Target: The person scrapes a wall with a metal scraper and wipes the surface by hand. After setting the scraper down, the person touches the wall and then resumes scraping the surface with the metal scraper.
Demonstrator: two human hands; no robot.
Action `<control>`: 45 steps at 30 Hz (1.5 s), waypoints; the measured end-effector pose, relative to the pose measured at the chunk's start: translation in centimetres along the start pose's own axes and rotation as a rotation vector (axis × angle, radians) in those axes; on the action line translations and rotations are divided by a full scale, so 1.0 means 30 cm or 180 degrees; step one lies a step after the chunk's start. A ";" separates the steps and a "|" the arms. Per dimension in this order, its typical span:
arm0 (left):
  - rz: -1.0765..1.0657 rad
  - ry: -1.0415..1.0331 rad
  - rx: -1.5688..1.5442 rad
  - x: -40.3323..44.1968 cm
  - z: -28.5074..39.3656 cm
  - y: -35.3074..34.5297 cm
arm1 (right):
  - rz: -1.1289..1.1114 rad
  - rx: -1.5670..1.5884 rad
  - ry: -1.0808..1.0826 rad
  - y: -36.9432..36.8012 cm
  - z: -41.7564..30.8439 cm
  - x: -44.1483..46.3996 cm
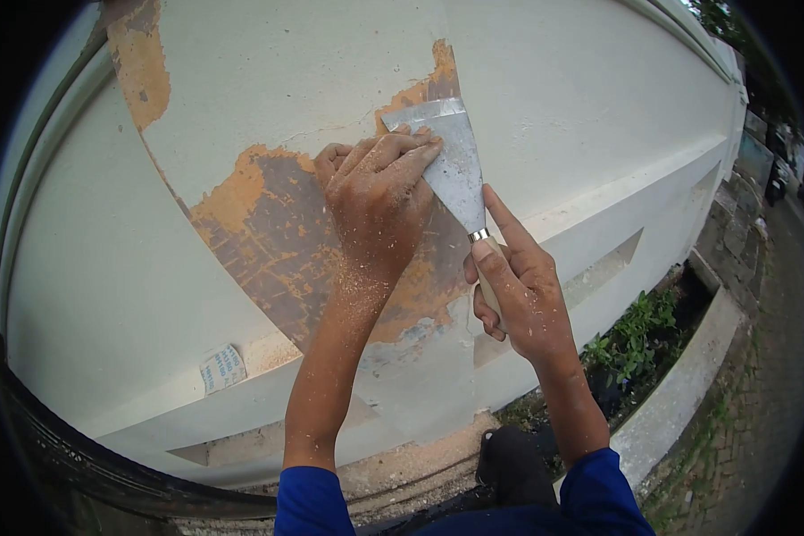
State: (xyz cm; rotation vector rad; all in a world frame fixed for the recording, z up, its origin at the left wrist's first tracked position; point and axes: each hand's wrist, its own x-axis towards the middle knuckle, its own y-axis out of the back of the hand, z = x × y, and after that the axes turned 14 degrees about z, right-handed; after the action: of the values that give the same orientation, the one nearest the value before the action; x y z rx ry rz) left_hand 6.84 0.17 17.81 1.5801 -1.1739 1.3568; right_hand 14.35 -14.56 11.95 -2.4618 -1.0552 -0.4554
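Scraper (456, 170) at upper edge of peeled patch (286, 223), blade up. Right hand (529, 299): fingers clamped on its handle. Left hand (379, 201): fingertips together on blade; can't tell if they grip it. Blue print on paper scrap (222, 368), lower left, too small to read. Planter (683, 397) lower right, green plants (638, 335) inside. Pale wall (598, 116), orange and brown where peeled. Paving (710, 469) outside.

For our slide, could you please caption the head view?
Two hands press a broad scraper against peeling paint on a pale wall.
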 end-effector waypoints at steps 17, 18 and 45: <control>-0.0008 -0.0028 0.0096 -0.004 0.004 -0.005 | -0.0015 0.0033 -0.0137 0.006 -0.002 0.013; -0.0064 0.0002 0.0086 -0.025 0.014 -0.001 | -0.0008 -0.0003 -0.0123 0.014 0.010 -0.005; 0.0064 0.0097 0.0036 -0.030 0.036 -0.036 | 0.0099 -0.0151 -0.0170 0.044 -0.011 0.009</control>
State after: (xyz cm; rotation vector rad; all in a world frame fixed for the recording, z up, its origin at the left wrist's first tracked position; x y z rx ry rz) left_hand 8.17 -0.35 16.78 1.5541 -1.1684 1.3980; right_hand 15.47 -15.39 12.02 -2.5416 -1.0370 -0.4117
